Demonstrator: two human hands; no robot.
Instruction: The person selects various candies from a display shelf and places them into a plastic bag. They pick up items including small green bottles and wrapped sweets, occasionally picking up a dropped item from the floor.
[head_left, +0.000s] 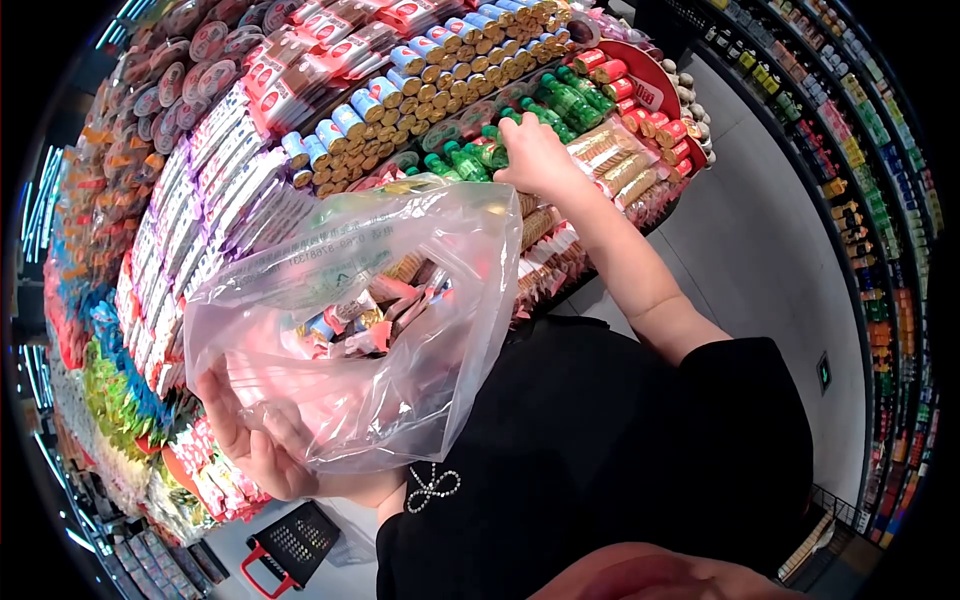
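Observation:
A clear plastic bag (400, 420) hangs open in front of me, with several wrapped snacks (375, 310) inside. My left hand (262, 435) grips the bag from its lower left side; some fingers show through the plastic. My right hand (535, 158) is stretched out over the display, its bent fingers and thumb around a small green bottle (490, 152). More green bottles (565, 105) lie in rows beside that hand. Tube packs of round biscuits (615, 165) lie just right of the right wrist.
Gold-and-blue rolls (390, 110), red-and-white packets (330, 50) and purple-white packets (225, 180) are stacked on the display. Red cans (665, 135) stand at its right end. A black basket with a red handle (290, 548) is on the floor. Stocked shelves (830, 180) line the right.

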